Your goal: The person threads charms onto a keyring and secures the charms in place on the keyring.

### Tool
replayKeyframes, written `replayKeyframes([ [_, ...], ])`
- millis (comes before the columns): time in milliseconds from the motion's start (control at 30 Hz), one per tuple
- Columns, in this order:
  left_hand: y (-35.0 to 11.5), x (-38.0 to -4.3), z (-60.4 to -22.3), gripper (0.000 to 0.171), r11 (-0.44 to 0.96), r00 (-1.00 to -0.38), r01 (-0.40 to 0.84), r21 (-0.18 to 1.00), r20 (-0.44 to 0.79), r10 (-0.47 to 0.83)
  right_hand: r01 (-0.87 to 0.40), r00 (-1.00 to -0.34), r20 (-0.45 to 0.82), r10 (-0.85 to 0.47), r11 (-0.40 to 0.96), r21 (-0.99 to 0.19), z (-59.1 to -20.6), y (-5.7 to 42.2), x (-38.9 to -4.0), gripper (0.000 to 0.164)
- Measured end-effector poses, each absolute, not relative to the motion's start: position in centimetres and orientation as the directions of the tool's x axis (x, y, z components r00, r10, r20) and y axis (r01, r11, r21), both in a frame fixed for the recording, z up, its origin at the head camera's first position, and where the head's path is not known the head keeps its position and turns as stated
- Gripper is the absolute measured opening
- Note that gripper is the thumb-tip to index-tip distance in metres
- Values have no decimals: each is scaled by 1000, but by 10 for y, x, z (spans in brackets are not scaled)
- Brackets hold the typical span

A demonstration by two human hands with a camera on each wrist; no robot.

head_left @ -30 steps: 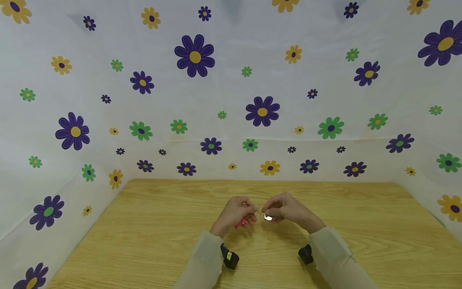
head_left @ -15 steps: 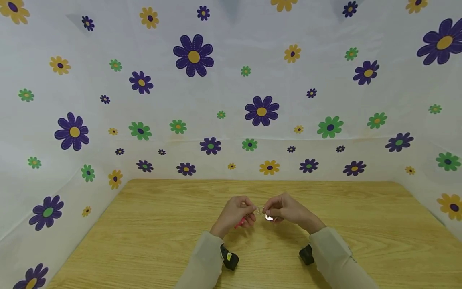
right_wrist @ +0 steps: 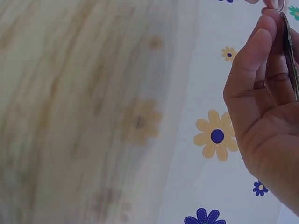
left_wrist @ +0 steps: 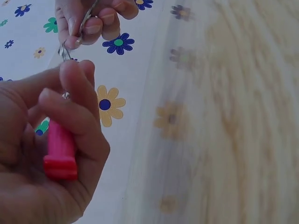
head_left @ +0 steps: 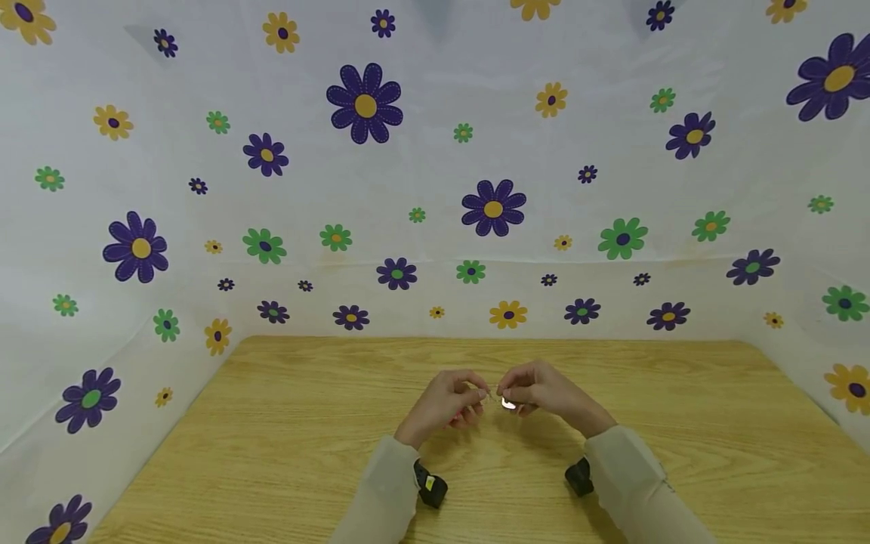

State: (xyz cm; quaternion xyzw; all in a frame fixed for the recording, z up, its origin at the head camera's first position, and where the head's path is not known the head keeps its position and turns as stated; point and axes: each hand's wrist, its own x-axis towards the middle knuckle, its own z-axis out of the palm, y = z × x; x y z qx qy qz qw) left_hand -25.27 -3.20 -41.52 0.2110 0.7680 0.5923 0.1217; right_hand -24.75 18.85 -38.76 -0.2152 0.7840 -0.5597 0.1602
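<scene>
Metal ring (left_wrist: 65, 53) is sitting between both grips, lower centre of the head view. Left grip (head_left: 445, 402) is pinching it, cradling the pink fob (left_wrist: 60, 144); right grip (head_left: 542, 393) is pinching a slim metal piece (right_wrist: 288, 46). Bracing fingertips near the ring should be aiding control.

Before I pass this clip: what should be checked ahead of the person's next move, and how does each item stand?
1. Left hand has the pink piece: ok, held in curled fingers.
2. Right hand has the flat metal piece: ok, pinched by the fingers.
3. Small metal ring within reach: ok, between the two hands' fingertips.
4. Pink piece easy to see from the head camera: not ok, mostly hidden by the left hand.
5. Metal piece joined to the ring: cannot tell, the contact is too small and partly covered.
</scene>
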Motion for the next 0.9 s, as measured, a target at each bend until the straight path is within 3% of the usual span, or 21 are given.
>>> replayKeyframes([
  [200, -32, -253, -414, 14, 250, -881, 266, 931, 129, 456, -151, -854, -14, -520, 275, -949, -388, 191, -247, 20],
  [467, -29, -253, -415, 21, 261, -873, 297, 918, 151, 463, -163, -836, -6, -549, 259, -952, -394, 193, -248, 20],
  [667, -30, -251, -413, 15, 266, -876, 265, 927, 115, 469, -151, -839, -26, -543, 277, -949, -391, 192, -248, 22],
  [900, -29, -251, -414, 13, 274, -889, 297, 915, 160, 430, -178, -829, 4, -559, 259, -949, -392, 191, -248, 20],
])
